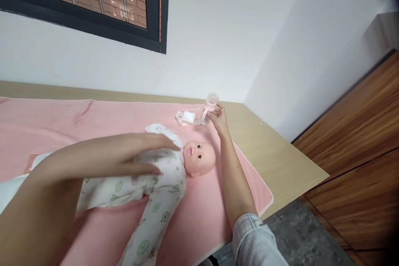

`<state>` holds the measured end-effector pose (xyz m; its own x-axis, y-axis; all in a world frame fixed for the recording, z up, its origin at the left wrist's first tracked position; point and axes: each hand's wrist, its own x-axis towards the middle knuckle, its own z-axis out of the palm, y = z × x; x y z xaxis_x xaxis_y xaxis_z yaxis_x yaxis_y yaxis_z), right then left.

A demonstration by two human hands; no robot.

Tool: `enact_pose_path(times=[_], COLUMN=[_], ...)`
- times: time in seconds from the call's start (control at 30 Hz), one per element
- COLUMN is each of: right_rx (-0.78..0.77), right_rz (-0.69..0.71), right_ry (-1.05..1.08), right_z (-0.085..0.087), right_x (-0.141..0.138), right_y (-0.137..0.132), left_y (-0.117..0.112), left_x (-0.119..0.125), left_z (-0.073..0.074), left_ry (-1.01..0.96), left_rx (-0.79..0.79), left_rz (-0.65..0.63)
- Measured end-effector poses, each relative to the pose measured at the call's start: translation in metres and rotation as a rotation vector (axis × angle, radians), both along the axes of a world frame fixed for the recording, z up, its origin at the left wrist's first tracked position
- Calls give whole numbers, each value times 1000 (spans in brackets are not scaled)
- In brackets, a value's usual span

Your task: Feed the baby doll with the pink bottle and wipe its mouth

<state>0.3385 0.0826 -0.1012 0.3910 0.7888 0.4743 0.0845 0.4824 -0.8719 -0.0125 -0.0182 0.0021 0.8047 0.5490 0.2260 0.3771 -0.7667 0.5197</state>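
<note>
Left hand (109, 156) could jostle the doll (168, 176) if it dips; bottle (210, 106) could tip if the side grip slips. Left: fingers and thumb spread, apparently empty (blurred), over doll's chest. Right hand (219, 118): extended far, fingers curled round bottle, beyond doll's head.

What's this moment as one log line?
right hand: holding baby bottle; left hand: open, over doll; doll: face up on pink blanket
</note>
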Motion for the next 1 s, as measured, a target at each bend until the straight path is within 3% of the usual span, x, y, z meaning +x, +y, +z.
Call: enact_pose_path(times=[0.07, 0.2, 0.3, 0.37, 0.5, 0.8, 1.0], right_rx=[-4, -11, -21, -26, -42, -68, -51], right_rz=[83, 263, 379, 446, 541, 607, 546], right_ry=[-18, -103, -126, -139, -163, -190, -266], right_z=[17, 47, 58, 61, 61, 62, 67], right_x=[-15, -51, -81, -99, -125, -134, -121], right_y=[-10, -37, -56, -65, -79, -87, -90], left_y=[14, 30, 33, 33, 33, 28, 39], left_x=[6, 19, 26, 28, 29, 29, 28], left_z=[-6, -18, -20, -19, -18, -14, -23], left_ry=[23, -186, -295, -336, -380, -342, -236], left_rx=[52, 54, 18, -1, -94, -114, 74], left_rz=[-24, 241, 338, 330, 187, 211, 326])
